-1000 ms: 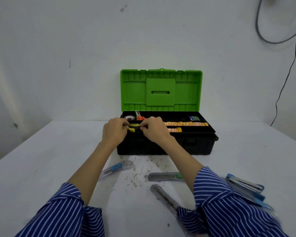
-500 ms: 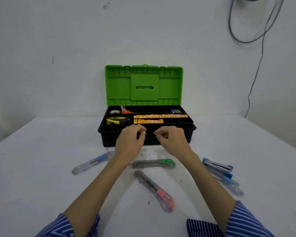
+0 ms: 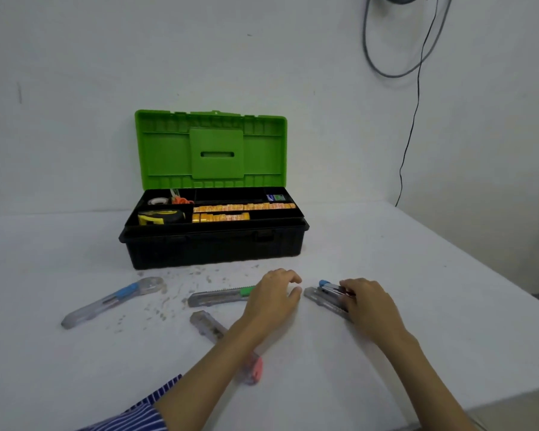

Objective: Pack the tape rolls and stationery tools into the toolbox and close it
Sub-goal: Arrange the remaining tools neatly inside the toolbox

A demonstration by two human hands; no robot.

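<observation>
Right hand [image 3: 366, 301] curls onto blue-tipped utility knives [image 3: 327, 295], long axis slanting toward toolbox [image 3: 213, 247]; left hand [image 3: 273, 298] nearby, loosely curled, empty.

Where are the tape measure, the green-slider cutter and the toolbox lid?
Tape measure [image 3: 160, 216], head view, on its yellow-and-black case.
Green-slider cutter [image 3: 213, 298], head view, on its grey body left of the slider.
Toolbox lid [image 3: 165, 157], head view, on the inner left panel.
</observation>
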